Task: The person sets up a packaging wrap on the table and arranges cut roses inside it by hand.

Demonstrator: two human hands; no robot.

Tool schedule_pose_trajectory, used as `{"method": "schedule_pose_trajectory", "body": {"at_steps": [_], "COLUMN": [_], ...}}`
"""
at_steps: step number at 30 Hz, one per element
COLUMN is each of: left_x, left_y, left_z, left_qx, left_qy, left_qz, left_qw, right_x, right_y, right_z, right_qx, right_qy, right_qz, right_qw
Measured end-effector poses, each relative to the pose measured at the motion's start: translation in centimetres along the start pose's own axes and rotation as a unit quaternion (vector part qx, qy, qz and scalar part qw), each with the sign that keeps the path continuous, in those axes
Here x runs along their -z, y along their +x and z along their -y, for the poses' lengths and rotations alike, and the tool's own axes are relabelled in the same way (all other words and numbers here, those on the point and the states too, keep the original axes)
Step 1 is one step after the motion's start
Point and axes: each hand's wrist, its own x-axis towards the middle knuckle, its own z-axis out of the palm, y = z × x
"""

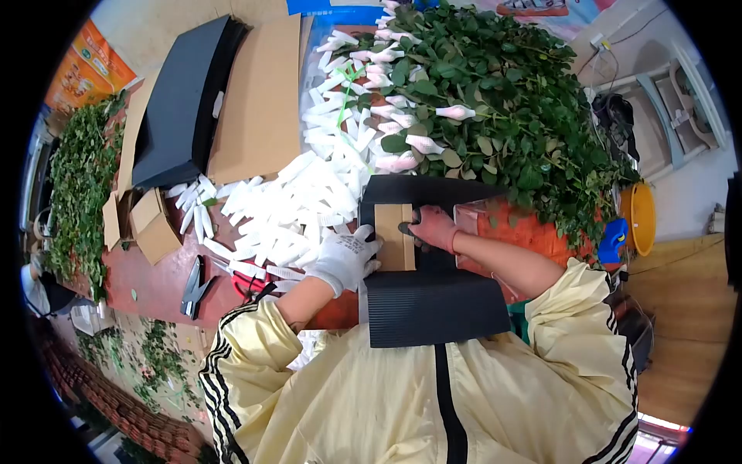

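Left hand, white-gloved, fingers slightly apart at the left edge of one tan cardboard piece; right hand, pink-gloved, fingers curled at its right edge, firmness of grip impossible to tell. Cardboard piece: lying on one black corrugated sheet, close before the torso; heaped white sleeves to the left, black stapler beyond.
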Motion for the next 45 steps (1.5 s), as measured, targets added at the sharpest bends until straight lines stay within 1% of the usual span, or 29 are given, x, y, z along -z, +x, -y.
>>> {"method": "schedule_pose_trajectory", "body": {"at_steps": [3, 5, 6, 7, 9, 10, 13, 14, 16, 19, 21, 23, 24, 25, 26, 28, 29, 31, 33, 34, 36, 37, 38, 39, 40, 41, 42, 43, 45], "left_x": [0.3, 0.9, 0.3, 0.3, 0.7, 0.8, 1.5, 1.6, 1.7, 1.1, 1.4, 1.3, 1.1, 1.0, 1.1, 0.4, 0.7, 0.4, -2.8, -2.6, -1.0, -0.7, -0.2, 0.2, 0.9, 1.2, 1.0, 1.1, 1.3], "left_y": [0.2, 0.3, 0.4, 0.4, 0.4, 0.4, 1.2, 1.2, 1.0, 1.4, 1.4, 1.7, 2.0, 2.1, 2.3, 2.7, 2.7, 2.4, 3.7, 3.7, 3.1, 3.3, 3.3, 3.0, 2.4, 2.0, 2.1, 2.1, 2.6], "left_z": [0.1, -0.2, -0.1, -0.1, 0.0, -0.1, -0.8, -0.8, -0.7, -0.3, -0.3, -0.2, -0.1, -0.1, -0.3, 0.2, 0.3, 0.3, 2.2, 2.4, 1.5, 1.4, 1.1, 0.8, 0.3, 0.0, 0.2, 0.2, 0.3], "left_qx": [-0.005, 0.016, 0.016, 0.01, -0.002, -0.005, 0.022, 0.02, 0.007, 0.015, 0.009, 0.001, 0.003, 0.003, 0.006, 0.0, -0.004, -0.023, -0.085, -0.07, -0.032, -0.028, -0.032, -0.029, -0.024, -0.02, -0.043, -0.047, -0.036], "left_qy": [0.055, 0.051, 0.055, 0.058, 0.014, 0.002, 0.032, 0.034, 0.046, 0.026, 0.022, 0.02, 0.043, 0.066, 0.072, 0.072, 0.071, 0.097, 0.087, 0.087, 0.098, 0.097, 0.093, 0.095, 0.093, 0.093, 0.106, 0.11, 0.086], "left_qz": [0.028, 0.06, 0.055, 0.066, 0.026, 0.011, 0.063, 0.062, 0.062, 0.072, 0.074, 0.076, 0.084, 0.093, 0.106, 0.107, 0.112, 0.092, -0.036, -0.01, 0.071, 0.087, 0.099, 0.096, 0.09, 0.085, 0.054, 0.058, 0.084], "left_qw": [0.998, 0.997, 0.997, 0.996, 1.0, 1.0, 0.997, 0.997, 0.997, 0.997, 0.997, 0.997, 0.996, 0.993, 0.992, 0.992, 0.991, 0.991, 0.992, 0.994, 0.992, 0.991, 0.99, 0.99, 0.991, 0.992, 0.992, 0.991, 0.992], "right_x": [-0.3, -0.4, 0.1, 0.0, -0.3, -0.5, -0.2, 1.0, 3.2, 8.0, 8.6, 7.0, 5.4, 4.5, 3.9, 2.6, 2.7, 3.9, 7.4, 8.6, 10.7, 11.5, 12.5, 13.4, 14.0, 13.5, 12.2, 11.0, 6.8], "right_y": [-0.6, -0.7, -0.5, -0.2, 0.6, 0.7, 0.6, -0.7, -6.9, -18.0, -21.3, -25.8, -25.6, -25.1, -24.6, -23.3, -22.7, -21.7, -19.4, -19.0, -18.7, -19.3, -20.3, -20.9, -19.4, -19.1, -18.5, -18.2, -15.9], "right_z": [0.5, 0.8, 0.5, 0.0, -0.8, -1.0, -1.4, -0.2, 1.4, 1.3, 1.7, 3.3, 2.6, 2.2, 1.9, -0.2, -1.1, -1.8, 0.5, 1.0, 2.4, 3.3, 4.2, 4.4, 2.2, 3.2, 4.3, 5.0, 2.0], "right_qx": [0.022, 0.029, 0.042, 0.036, 0.039, 0.074, 0.095, 0.107, 0.197, 0.439, 0.475, 0.345, 0.297, 0.292, 0.31, 0.391, 0.39, 0.351, 0.298, 0.294, 0.302, 0.306, 0.225, 0.113, 0.221, 0.223, 0.256, 0.276, 0.325], "right_qy": [0.032, 0.023, 0.015, 0.027, -0.008, -0.087, -0.09, -0.223, -0.284, -0.161, -0.264, -0.445, -0.544, -0.545, -0.659, -0.51, -0.511, -0.434, -0.373, -0.374, -0.259, -0.263, -0.047, 0.175, 0.248, 0.25, 0.081, -0.09, -0.367], "right_qz": [-0.014, -0.08, -0.015, -0.014, -0.023, -0.058, -0.051, -0.02, -0.018, 0.028, 0.097, 0.002, -0.019, -0.017, -0.075, -0.19, -0.195, -0.443, -0.502, -0.506, -0.352, -0.354, -0.102, 0.165, 0.208, 0.206, 0.12, 0.028, -0.056], "right_qw": [0.999, 0.996, 0.999, 0.999, 0.999, 0.992, 0.99, 0.969, 0.938, 0.883, 0.834, 0.826, 0.785, 0.786, 0.681, 0.742, 0.741, 0.701, 0.721, 0.719, 0.847, 0.844, 0.968, 0.964, 0.92, 0.919, 0.956, 0.957, 0.87]}}
